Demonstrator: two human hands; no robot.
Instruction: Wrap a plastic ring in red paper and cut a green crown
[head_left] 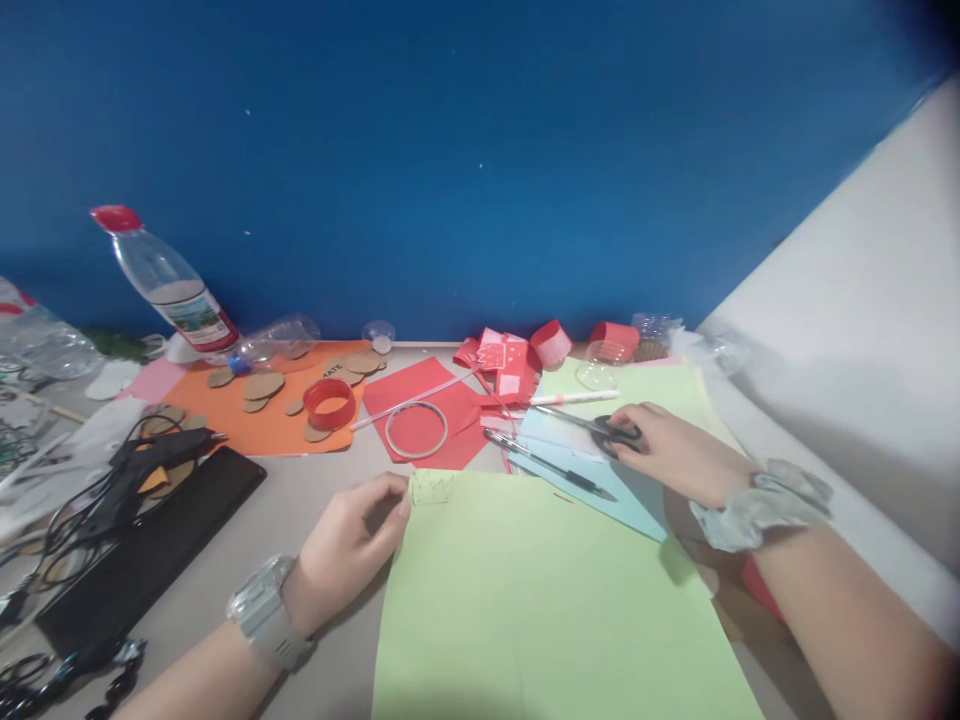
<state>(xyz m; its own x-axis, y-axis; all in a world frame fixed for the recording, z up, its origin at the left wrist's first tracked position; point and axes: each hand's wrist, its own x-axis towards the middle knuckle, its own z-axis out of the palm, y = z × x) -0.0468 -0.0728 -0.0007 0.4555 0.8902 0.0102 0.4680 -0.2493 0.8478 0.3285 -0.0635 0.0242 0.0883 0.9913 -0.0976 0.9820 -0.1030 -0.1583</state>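
Observation:
A large light green sheet (555,600) lies in front of me, with a small zigzag drawing in its top left corner. My left hand (352,540) pinches that corner between thumb and fingers. At the right, my right hand (667,450) has its fingers on the black handles of the scissors (574,418), whose blades point left. The scissors lie over a light blue sheet (630,495). Just left of them, a black pen (547,467) rests across the blue sheet and the green sheet's upper edge.
Red paper (427,385) holds a ring (416,430). Orange paper (247,420) bears cardboard pieces and a red tape roll (330,404). A bottle (172,285) leans at the left, beyond a black case (150,560) and cables. A blue wall (480,170) stands behind.

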